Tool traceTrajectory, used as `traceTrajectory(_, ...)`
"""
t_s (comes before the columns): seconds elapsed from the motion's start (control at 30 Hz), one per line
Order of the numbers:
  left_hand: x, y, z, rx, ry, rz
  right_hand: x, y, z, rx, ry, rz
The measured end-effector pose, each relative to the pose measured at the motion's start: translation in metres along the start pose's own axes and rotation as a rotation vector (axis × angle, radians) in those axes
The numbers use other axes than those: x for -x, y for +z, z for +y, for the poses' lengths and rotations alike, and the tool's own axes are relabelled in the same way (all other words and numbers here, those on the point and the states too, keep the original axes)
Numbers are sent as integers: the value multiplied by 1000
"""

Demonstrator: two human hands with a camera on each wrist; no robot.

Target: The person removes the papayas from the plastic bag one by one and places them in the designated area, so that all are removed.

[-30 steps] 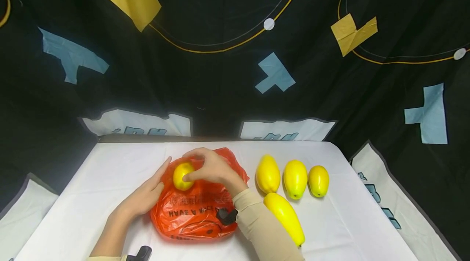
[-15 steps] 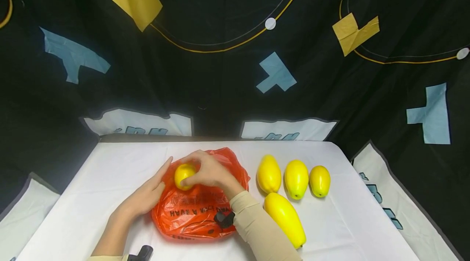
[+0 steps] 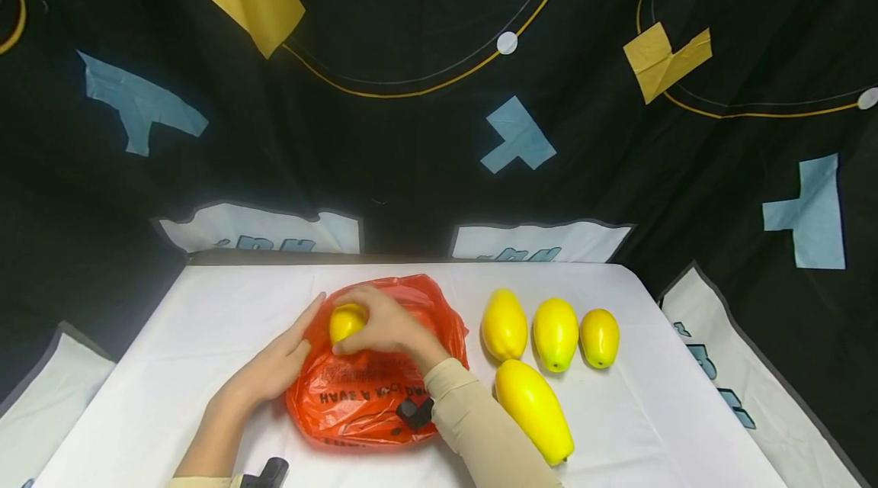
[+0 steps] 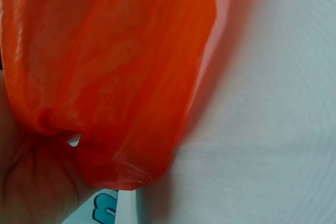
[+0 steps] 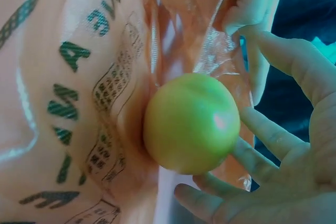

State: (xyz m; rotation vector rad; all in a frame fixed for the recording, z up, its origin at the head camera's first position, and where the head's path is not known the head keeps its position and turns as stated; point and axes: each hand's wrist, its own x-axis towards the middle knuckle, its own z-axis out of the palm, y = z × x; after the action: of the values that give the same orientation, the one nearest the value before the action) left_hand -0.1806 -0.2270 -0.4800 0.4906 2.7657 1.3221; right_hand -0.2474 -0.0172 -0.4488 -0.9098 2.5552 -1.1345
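On the white table lies a crumpled red plastic bag with dark lettering. A round yellow fruit is at the bag's far left part; it looks green in the right wrist view. My right hand comes from the right, its thumb and fingers curved round the fruit. The left hand lies along the bag's left edge, fingers stretched forward. Bag film passes between thumb and palm in the left wrist view, and the right wrist view shows the left thumb gripping the edge. The bag's inside is mostly hidden.
Right of the bag stand three yellow oval fruits in a row. A longer yellow fruit lies nearer, beside my right sleeve. A black curtain with taped shapes hangs behind the white table.
My right thumb and fingers have closed further round the round yellow fruit and cover more of it. The left hand and the other fruits stay put; the view shifts slightly.
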Motion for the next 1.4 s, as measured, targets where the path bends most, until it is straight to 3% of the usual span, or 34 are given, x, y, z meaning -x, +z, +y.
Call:
traceTrajectory(0.5, 0, -1, 3, 4, 5, -6, 0, 0, 6, 88, -35, -26)
traceTrajectory(0.83, 1, 0, 3, 11, -12, -8, 7, -1, 9, 55, 33, 11)
traceTrajectory(1.4, 0, -1, 5, -1, -35, -14, 20, -23, 10, -1, 13, 49)
